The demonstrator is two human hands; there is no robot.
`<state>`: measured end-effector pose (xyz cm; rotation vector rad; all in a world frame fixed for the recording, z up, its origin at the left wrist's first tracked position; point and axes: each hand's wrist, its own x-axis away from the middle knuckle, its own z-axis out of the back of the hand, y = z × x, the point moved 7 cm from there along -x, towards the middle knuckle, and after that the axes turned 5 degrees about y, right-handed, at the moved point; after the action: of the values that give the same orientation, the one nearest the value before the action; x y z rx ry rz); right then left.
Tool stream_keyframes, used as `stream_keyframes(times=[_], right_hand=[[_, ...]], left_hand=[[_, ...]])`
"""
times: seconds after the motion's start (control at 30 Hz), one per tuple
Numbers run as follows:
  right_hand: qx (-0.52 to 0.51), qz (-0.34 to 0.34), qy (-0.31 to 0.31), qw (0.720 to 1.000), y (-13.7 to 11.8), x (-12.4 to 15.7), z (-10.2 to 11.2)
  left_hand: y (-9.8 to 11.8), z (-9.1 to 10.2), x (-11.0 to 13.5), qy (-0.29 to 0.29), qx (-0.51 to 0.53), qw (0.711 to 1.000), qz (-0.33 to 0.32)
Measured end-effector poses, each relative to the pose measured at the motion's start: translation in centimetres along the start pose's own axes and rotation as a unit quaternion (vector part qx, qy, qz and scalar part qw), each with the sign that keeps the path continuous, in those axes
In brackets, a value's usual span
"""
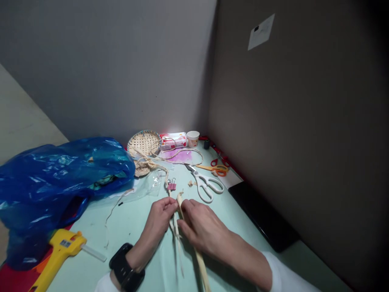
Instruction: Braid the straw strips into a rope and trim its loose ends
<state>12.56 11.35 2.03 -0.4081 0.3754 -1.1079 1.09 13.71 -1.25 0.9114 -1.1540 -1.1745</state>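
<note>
With thumb and fingers pressed together, my left hand pinches the near end of a pale plant-fibre braid. Thin loose strands hang below the pinch. My right hand is closed round a wider, pale yellow fibre strip, whose folded top shows between the two hands and whose tail runs toward me. A pink binder clip lies on or beside the braid just beyond my fingers; whether it grips the braid I cannot tell. White-handled scissors lie beyond my right hand.
A blue plastic bag bulges on the left, behind a yellow glue gun. At the back are a woven basket, a paper cup and orange-handled scissors. A black flat object lies along the right wall.
</note>
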Motion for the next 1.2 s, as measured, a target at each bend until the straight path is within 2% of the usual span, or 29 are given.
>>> stream_keyframes(times=[0.13,0.23,0.33,0.43,0.5,0.63,0.83,1.0,1.2], right_hand=[[-0.05,-0.024,0.015,0.998,0.6,-0.3,1.1],[-0.057,0.004,0.025,0.998,-0.1,-0.2,1.3],[-0.124,0.009,0.013,0.992,-0.2,-0.3,1.4],[-0.159,-0.051,0.076,0.983,1.6,-1.1,2.4],[-0.184,-0.045,0.109,0.976,2.3,-2.0,2.6],[-0.261,0.002,0.081,0.962,2.7,-3.6,1.1],[-0.33,-0.058,0.086,0.938,4.6,-4.7,-0.6],[-0.349,-0.076,0.075,0.931,5.1,-4.5,-0.7],[-0.332,-0.066,0.048,0.94,4.8,-4.2,-0.2]], left_hand=[[0.1,0.0,0.0,-0.006,-0.006,1.0,-0.004],[0.1,0.0,0.1,-0.011,-0.011,1.0,-0.007],[-0.2,0.0,-0.1,-0.017,-0.015,1.0,-0.004],[-0.5,-0.1,-0.4,-0.023,-0.022,0.999,-0.001],[-0.6,-0.1,-0.5,-0.031,-0.028,0.999,-0.002],[-0.7,-0.1,-0.6,-0.049,-0.038,0.998,-0.001],[-0.5,-0.2,-0.5,-0.061,-0.049,0.997,-0.003],[-0.6,-0.3,-0.6,-0.065,-0.046,0.997,0.001],[-0.6,-0.1,-0.2,-0.061,-0.022,0.998,-0.003]])
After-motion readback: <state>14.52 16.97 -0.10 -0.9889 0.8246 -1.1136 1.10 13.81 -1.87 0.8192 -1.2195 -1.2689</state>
